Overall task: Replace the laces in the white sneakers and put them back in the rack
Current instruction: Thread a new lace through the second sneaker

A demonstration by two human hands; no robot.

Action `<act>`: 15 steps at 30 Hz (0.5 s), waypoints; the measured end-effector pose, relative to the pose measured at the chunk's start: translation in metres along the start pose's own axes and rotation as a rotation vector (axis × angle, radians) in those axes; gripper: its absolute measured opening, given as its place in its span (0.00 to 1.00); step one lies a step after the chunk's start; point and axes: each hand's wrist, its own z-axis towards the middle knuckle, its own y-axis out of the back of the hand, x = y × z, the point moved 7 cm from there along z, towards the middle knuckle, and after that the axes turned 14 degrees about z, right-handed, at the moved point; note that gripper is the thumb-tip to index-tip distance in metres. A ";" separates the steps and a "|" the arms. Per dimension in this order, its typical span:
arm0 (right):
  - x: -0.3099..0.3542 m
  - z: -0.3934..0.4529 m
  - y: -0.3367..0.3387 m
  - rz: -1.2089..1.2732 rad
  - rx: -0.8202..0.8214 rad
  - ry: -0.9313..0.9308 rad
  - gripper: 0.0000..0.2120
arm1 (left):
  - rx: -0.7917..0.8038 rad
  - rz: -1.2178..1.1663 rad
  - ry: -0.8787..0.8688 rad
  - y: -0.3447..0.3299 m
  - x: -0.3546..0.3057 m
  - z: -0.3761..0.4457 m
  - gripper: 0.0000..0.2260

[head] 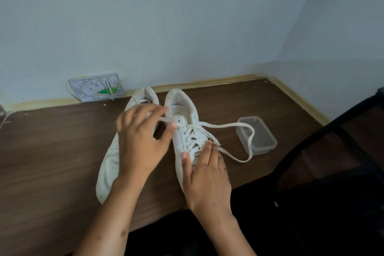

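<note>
White leather sneakers (182, 131) near desk (52, 151) front edge; left hand (141, 141) pinches flat white lace (228, 125) by top eyelet, right hand (205, 170) flat, fingers together on the vamp

We count two sneakers (110, 160) (182, 122), one loose lace (239, 131), one tub (259, 137), one wall box (96, 87), two hands (141, 143) (205, 172), one desk (52, 151).

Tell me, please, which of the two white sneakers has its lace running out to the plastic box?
The right sneaker, under the right hand. Its lace loops over the clear plastic box; the left sneaker has none reaching there.
</note>
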 end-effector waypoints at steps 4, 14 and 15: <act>-0.001 -0.001 -0.001 -0.006 -0.004 0.004 0.44 | -0.032 -0.038 -0.137 -0.005 -0.025 -0.008 0.01; 0.001 -0.001 0.001 -0.040 -0.015 0.004 0.44 | -0.264 -0.034 0.351 0.031 0.049 0.002 0.05; 0.001 -0.001 0.001 -0.041 -0.016 0.001 0.45 | -0.232 -0.031 0.288 0.028 0.045 0.004 0.06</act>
